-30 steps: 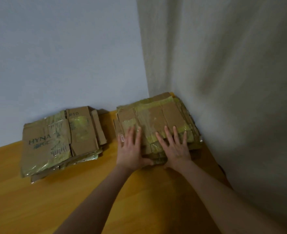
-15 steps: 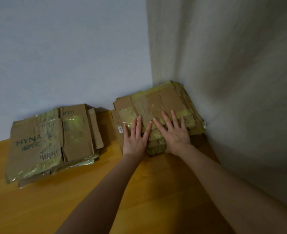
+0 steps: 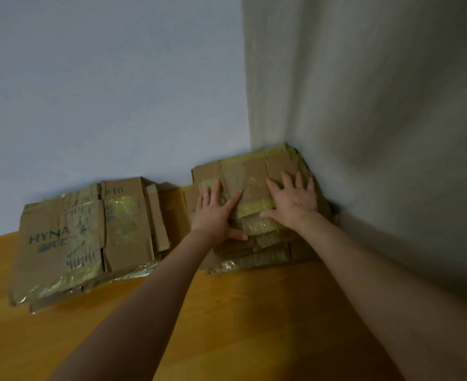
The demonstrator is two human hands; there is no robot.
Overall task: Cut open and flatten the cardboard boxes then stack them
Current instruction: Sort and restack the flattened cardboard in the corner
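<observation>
Now, left hand and right hand flat on corner cardboard stack — fingers spread, grasping nothing

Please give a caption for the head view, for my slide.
Left hand and right hand press flat on the cardboard stack in the corner.

A plain room corner, maybe in a home

An orange-brown wood surface is lying under everything, and it is not showing if it is a floor or a table top. It is meeting a bare pale wall at the back. On the right a grey-tan sheet with soft folds is hanging down like a curtain, too blurry to be sure. Two piles of flat cardboard are sitting against the wall, the left pile and the corner pile
</observation>
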